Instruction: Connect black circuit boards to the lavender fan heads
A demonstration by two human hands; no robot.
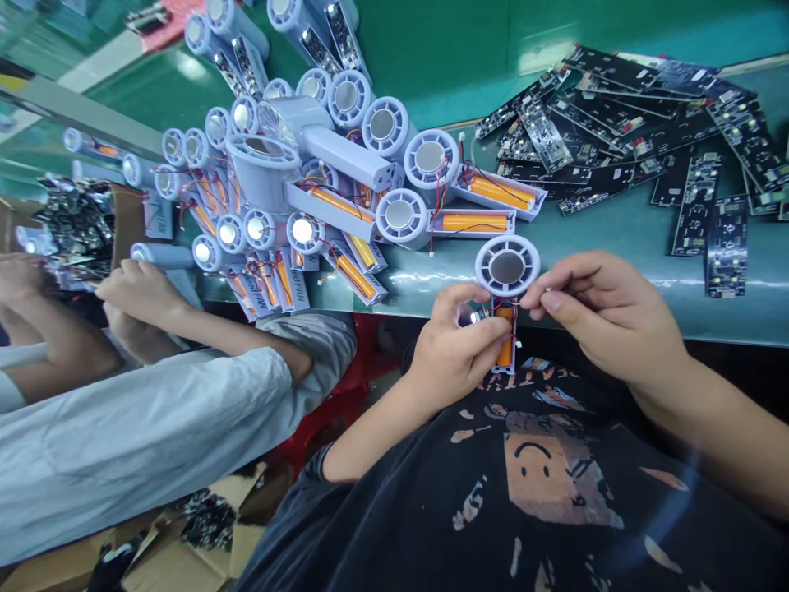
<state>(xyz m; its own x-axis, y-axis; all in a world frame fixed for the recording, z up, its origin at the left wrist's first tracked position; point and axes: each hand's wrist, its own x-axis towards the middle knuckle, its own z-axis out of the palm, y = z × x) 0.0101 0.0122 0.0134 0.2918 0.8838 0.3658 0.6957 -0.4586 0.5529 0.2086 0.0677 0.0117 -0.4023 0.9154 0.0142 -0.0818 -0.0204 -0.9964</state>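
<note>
Here's the left hand (pixel 453 349), fingers curled round 1 fan unit (pixel 508 266), its round grille up beyond the fingertips, orange cell (pixel 504 335) beside them. The right hand (pixel 607 316) has thumb and forefinger pinched narrow at a thin wire (pixel 523 304), just right of the grille. Beyond the right fingers, black circuit boards (pixel 622 123) lie heaped; beyond the left, more fan units (pixel 400 215) crowd the green table (pixel 585 263).

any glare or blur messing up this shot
Head view: white glare on the green surface and on the disc of one fan in the pile; head view: the held fan has a dark disc, no strong glare; head view: a faint bluish streak crosses the black shirt; head view: the far left looks soft and stretched.
</note>
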